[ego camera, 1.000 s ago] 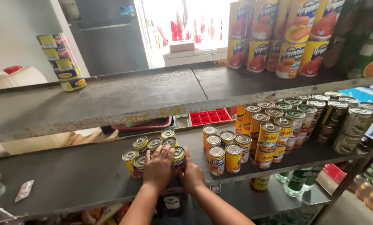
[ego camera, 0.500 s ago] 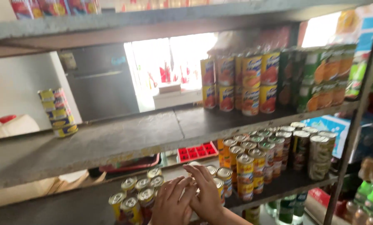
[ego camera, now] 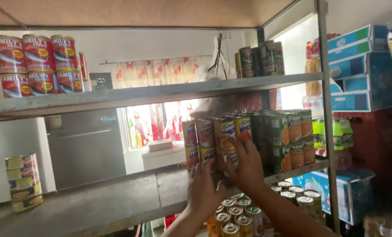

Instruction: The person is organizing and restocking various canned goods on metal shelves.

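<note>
Both hands up at cans (ego camera: 213, 145) stacked on middle shelf (ego camera: 130, 193). Left hand (ego camera: 203, 188) flat, fingers together, bracing lower cans. Right hand (ego camera: 247, 164) fingers spread against stack, steadying it. Green cans (ego camera: 288, 136) just right of stack.

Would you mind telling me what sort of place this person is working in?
Probably a small grocery shop or its stockroom: metal shelves hold stacked red cans, both hands touch stacked yellow cans, and blue cartons stand on the right.
</note>
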